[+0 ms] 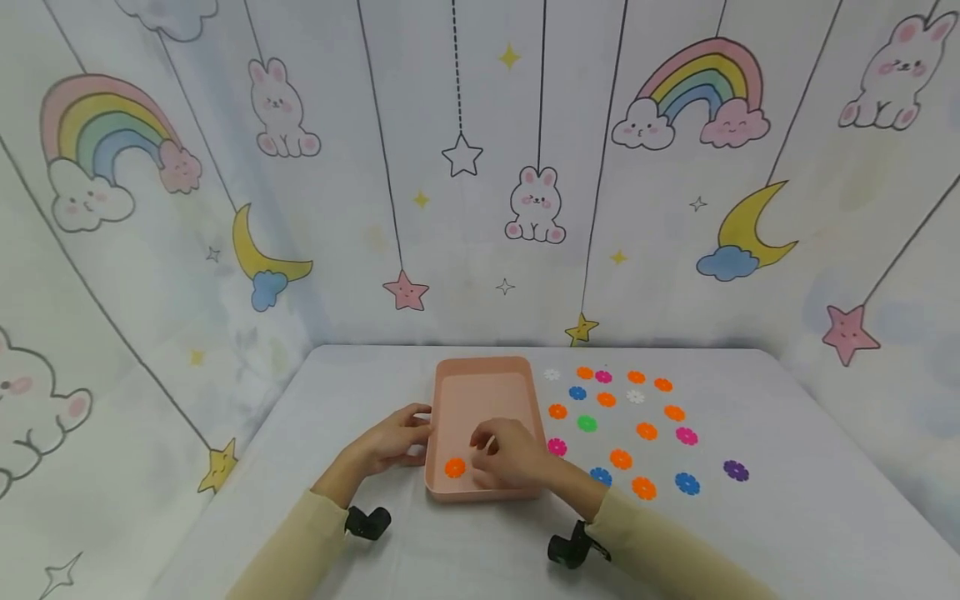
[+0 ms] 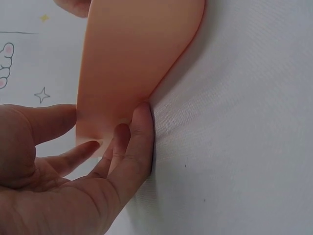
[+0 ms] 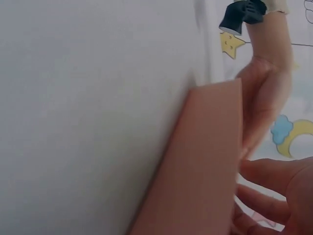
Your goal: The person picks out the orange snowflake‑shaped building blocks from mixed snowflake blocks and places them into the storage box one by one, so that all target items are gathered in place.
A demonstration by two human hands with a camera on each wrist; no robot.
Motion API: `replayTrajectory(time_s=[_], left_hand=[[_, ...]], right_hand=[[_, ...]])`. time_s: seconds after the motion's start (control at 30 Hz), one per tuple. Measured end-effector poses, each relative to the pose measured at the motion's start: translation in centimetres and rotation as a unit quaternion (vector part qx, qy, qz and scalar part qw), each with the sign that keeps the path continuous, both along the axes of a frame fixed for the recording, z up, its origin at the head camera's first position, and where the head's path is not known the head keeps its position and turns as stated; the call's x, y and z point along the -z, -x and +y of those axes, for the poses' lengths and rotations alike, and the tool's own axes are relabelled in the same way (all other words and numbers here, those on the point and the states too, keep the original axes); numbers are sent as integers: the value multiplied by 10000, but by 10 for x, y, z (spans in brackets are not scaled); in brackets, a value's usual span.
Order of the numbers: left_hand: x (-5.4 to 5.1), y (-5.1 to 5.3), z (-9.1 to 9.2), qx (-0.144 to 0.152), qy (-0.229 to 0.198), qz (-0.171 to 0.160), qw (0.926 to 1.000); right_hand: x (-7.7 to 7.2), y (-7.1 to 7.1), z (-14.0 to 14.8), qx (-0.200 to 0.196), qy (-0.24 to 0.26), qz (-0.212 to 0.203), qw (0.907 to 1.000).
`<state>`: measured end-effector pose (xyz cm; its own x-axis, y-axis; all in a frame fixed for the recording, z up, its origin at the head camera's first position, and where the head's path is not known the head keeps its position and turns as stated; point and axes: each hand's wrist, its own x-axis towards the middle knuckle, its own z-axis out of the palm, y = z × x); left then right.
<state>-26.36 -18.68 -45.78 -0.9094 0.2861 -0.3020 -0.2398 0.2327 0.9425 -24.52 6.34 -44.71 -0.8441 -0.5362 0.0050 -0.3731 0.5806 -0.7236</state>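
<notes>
A shallow pink tray point(image 1: 487, 367) lies on the white table, an orange flower-shaped piece point(image 1: 454, 467) flat inside near its front left. Against the tray's left outer wall my left hand point(image 1: 397, 437) rests its fingers; the left wrist view shows these fingertips point(image 2: 143, 110) touching the pink wall, low by the table. Over the front part of the tray hovers my right hand point(image 1: 512, 452), fingers bent and thumb apart, just right of the orange piece. No object shows between its fingers. In the right wrist view the tray wall point(image 3: 205, 147) hides part of that hand.
Right of the tray, several flower-shaped pieces lie scattered, among them orange, a green one point(image 1: 587, 423), a purple one point(image 1: 736, 470), blue, pink and white ones. A patterned cloth backdrop point(image 1: 480, 250) stands behind the table. Each wrist wears a black camera point(image 1: 367, 523).
</notes>
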Motion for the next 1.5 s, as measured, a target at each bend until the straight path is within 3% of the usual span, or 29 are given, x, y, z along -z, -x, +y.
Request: replayTrajectory(time_s=[0.37, 0.6, 0.93, 1.23, 1.5], left_hand=[[1, 1, -1, -10, 7, -44, 10000], [-2, 1, -1, -15, 67, -48, 10000], [-1, 2, 0, 24, 60, -76, 10000], [-1, 2, -2, -9, 30, -49, 10000], [-3, 0, 1, 8, 66, -22, 10000]], right_hand=[[-32, -1, 77, -236, 139, 487, 9984], [-44, 5, 130, 10, -183, 1002, 9948], [-47, 21, 216, 504, -685, 1858, 9789], [-39, 39, 269, 1071, -1073, 1799, 9719], [-21, 48, 299, 1474, -1122, 1260, 9746]])
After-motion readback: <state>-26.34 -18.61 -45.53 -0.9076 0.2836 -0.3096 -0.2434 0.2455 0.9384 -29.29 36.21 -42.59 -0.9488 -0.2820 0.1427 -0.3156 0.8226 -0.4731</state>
